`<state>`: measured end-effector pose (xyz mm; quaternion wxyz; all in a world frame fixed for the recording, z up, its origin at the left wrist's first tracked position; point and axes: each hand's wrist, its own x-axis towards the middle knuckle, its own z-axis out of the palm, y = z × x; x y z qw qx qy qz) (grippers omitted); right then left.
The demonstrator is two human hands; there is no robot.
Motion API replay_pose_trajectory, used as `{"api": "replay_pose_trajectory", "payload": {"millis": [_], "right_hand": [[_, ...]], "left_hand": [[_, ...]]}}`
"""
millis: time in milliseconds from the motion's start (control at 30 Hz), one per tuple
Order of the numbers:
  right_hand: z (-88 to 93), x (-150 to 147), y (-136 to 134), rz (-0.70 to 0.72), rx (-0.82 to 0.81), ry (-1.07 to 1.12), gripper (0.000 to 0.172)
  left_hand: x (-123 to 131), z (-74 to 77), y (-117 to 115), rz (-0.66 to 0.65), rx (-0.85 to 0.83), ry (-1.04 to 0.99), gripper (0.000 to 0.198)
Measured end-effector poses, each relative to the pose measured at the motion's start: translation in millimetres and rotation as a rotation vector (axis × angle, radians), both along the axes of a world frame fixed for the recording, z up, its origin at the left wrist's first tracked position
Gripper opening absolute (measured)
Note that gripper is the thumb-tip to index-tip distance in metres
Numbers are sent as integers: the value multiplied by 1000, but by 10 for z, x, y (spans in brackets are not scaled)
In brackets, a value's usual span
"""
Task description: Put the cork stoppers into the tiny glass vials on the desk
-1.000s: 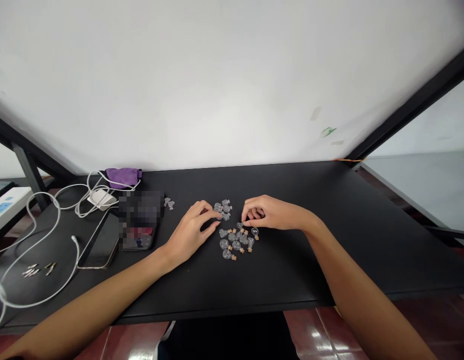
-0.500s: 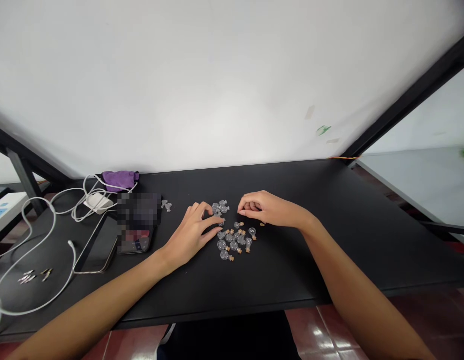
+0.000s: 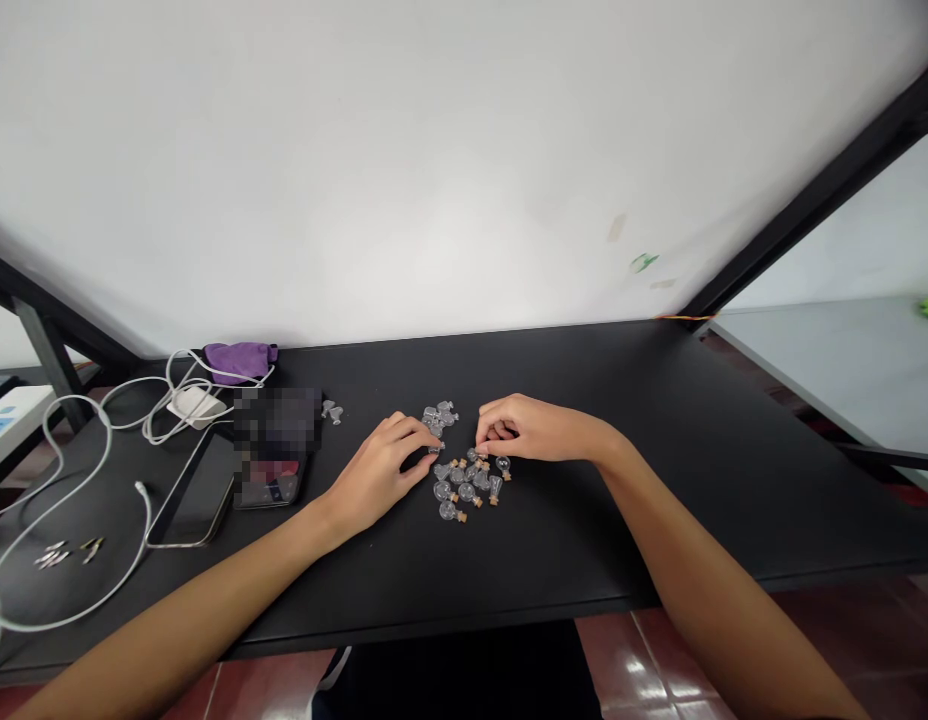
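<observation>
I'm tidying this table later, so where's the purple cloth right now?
In the head view, the purple cloth lies at the back left of the table, near the wall, beyond and right of the white block.

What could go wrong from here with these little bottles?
The small bottle pinched by the left hand could slip, since only the fingertips grip it.
The right hand is close by the corked bottles, which lie crowded together; a brush might roll some.
The bottles without visible corks lie nearby, so the groups could mix.
</observation>
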<state>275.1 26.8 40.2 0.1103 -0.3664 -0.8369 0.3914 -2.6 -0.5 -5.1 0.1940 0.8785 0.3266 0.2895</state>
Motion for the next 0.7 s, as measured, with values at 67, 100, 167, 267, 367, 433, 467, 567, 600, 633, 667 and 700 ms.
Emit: {"api": "replay_pose_trajectory", "payload": {"millis": [67, 100, 167, 267, 367, 433, 467, 567, 600, 633, 667, 700], "right_hand": [[10, 8, -3, -20, -16, 7, 29], [18, 11, -4, -40, -29, 10, 30], [35, 20, -7, -97, -47, 21, 31], [61, 52, 0, -192, -9, 24, 31], [77, 125, 24, -278, 80, -31, 29], [78, 195, 47, -319, 106, -90, 28], [75, 233, 59, -330, 105, -116, 28], [59, 336, 82, -322, 72, -168, 28], [51, 361, 86, -311, 62, -181, 28], [43, 379, 89, -301, 55, -193, 28], [36, 391, 91, -292, 50, -204, 29], [28, 397, 93, -282, 46, -213, 29]], "left_hand": [[-6, -3, 3, 3, -6, -3, 11], [-7, -3, 3, 4, -6, -11, 10], [-7, -1, -5, 8, 4, -39, 10], [-3, 11, -28, 21, 30, -98, 16], [7, 28, -49, 45, 35, -154, 21], [14, 36, -53, 67, 26, -181, 23], [16, 39, -52, 77, 21, -193, 23], [21, 45, -41, 98, 19, -239, 26], [22, 47, -37, 105, 21, -255, 26], [22, 49, -33, 110, 22, -267, 26], [23, 53, -31, 114, 22, -277, 26], [24, 57, -30, 116, 19, -281, 25]]}}
